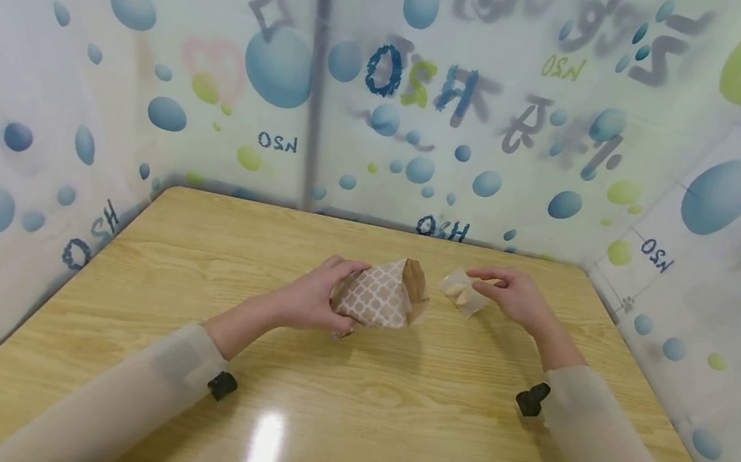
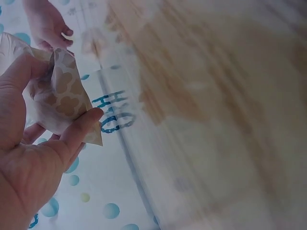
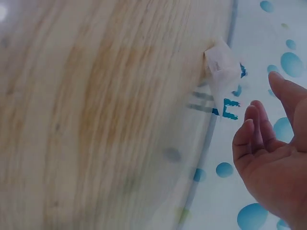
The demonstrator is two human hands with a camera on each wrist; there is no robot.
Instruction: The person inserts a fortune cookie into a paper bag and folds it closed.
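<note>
A brown paper bag with a white lattice print lies on its side in my left hand, its mouth turned to the right. The thumb and fingers of that hand grip its closed end, as the left wrist view also shows. To the right of the mouth is a small clear packet with yellowish pieces inside. Over its right edge reaches my right hand, fingertips overlapping it in the head view. In the right wrist view the right hand's fingers stand apart with nothing between them, and a pale folded shape shows beyond them.
Both hands work over a light wooden table with a bright glare near its front. White curtains printed with blue and green dots enclose the back and sides. Small black devices sit at both wrists.
</note>
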